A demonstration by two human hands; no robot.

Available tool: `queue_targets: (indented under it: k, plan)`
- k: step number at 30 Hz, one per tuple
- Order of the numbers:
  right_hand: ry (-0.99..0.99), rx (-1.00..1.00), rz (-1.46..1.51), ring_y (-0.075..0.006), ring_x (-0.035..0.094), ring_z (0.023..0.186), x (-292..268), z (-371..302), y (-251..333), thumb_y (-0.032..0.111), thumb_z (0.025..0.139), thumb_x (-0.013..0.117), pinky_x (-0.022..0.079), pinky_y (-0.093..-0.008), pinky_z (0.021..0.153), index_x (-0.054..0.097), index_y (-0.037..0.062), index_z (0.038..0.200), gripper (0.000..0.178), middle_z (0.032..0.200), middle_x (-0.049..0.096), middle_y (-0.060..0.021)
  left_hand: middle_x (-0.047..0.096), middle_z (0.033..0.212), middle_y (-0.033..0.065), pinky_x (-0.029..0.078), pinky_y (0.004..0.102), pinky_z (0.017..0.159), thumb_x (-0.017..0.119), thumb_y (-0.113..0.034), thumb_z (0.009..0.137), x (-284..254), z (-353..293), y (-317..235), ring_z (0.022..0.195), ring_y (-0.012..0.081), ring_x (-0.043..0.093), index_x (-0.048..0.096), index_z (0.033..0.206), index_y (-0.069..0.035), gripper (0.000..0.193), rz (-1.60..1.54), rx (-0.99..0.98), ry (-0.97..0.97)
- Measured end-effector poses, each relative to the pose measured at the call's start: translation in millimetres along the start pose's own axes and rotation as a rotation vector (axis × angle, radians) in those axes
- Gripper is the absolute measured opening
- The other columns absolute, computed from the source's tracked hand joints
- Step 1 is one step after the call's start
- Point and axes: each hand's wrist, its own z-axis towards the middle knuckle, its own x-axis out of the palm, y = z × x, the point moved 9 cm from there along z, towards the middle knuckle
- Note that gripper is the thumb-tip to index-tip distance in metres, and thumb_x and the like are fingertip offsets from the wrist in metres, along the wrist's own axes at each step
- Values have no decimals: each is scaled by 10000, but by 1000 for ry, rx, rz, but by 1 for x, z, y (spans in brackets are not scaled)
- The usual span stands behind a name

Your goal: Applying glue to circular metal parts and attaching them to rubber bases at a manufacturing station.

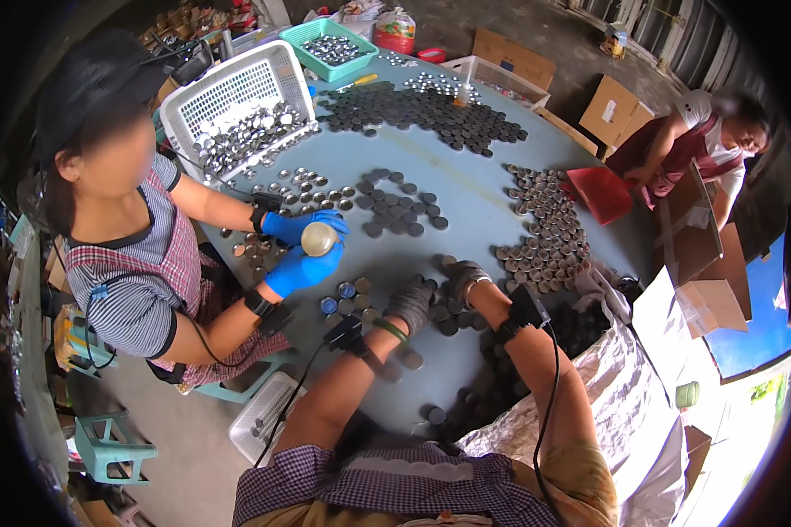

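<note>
Both my hands wear grey gloves and work close together over the blue-grey table (492, 211). My left hand (410, 306) is curled, with a dark round cap (429, 284) at its fingertips. Just to its right, my right hand (467, 283) is bent around a round cap (448, 261) that shows at its finger ends. Part of the fingers on each hand is hidden from above. More dark caps (449, 326) lie beneath and beside my right hand. Several caps (346, 306), some with a blue face, lie left of my left hand.
A co-worker's blue-gloved hands (312, 255) hold a round pale object (318, 239) at left. Dark caps (448, 119) spread across the far side; open metal caps (545, 228) lie right. A white basket (176, 114), a red dustpan (602, 195) and a white sack (580, 378) surround the work.
</note>
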Motion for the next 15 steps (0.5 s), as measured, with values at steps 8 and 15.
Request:
queue_targets:
  k: [8,15]
  plan:
    - [-137,11,177,-315,620,969,17,46,6,254,768,592,484,-404,855,658,109,1025,303,1084,634,-140,554,1014,131,488,437,780,706,-230,687,-20,-58,15,921,329,577,594,965,-85,333,-424,-120,-272]
    - [-365,12,157,-335,620,877,12,41,18,263,767,561,471,-454,755,671,137,968,262,947,662,-127,557,1014,139,489,435,792,661,-161,688,-29,-86,0,939,318,579,587,976,-76,309,-7,-144,-133]
